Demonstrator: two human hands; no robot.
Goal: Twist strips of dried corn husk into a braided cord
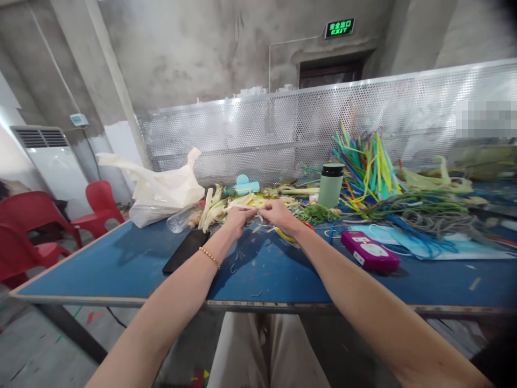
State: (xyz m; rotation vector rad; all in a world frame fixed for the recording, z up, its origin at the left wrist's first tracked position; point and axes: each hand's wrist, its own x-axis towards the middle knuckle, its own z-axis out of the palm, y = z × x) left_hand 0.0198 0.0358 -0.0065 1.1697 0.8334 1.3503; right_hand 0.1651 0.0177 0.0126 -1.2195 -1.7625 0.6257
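Note:
My left hand (237, 220) and my right hand (278, 213) meet almost fingertip to fingertip above the far half of the blue table. Both are closed in a pinch. Between them runs a thin pale strip (243, 207) that looks like corn husk; its far end is hidden by the fingers. Just beyond the left hand lies a heap of pale corn husks (213, 209). Under the right wrist, partly covered, is a yellow and red ring-shaped thing (286, 235). Small scraps are scattered on the tabletop below the hands.
Left of the hands are a black phone (186, 252), a clear plastic bottle (180, 220) and a white plastic bag (163, 186). Rightward stand a green canister (330, 186), a purple box (369, 251), colourful strips (374, 167) and tangled cords (436, 218). A perforated metal screen (250, 134) rises behind.

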